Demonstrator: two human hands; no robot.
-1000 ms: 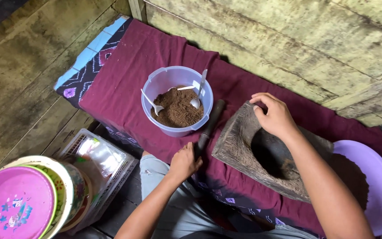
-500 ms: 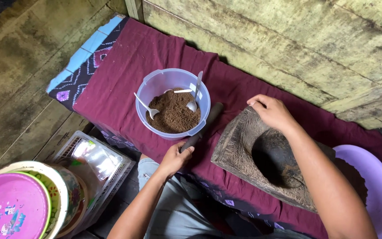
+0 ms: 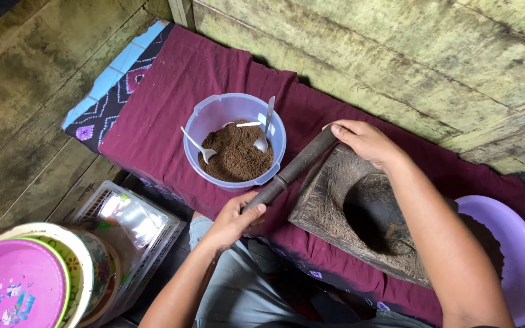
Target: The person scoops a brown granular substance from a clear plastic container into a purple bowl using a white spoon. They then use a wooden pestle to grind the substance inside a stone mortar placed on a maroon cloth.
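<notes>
Both hands, left (image 3: 233, 220) and right (image 3: 364, 141), grip the pestle (image 3: 291, 170) ends, apparently lifting; next, seat it in the mortar (image 3: 329, 194).

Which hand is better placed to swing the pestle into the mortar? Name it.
Probably the right hand: it grips the upper end of the pestle right at the mortar rim. The left hand holds the lower end, farther away.

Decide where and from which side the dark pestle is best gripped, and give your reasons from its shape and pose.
Probably near its two ends. The pestle is a long thin rod lying slantwise between the bowl and the mortar. The left hand wraps the near end from below; the right hand takes the far end from above. The middle, beside the bowl's rim, leaves fingers less room.
</notes>
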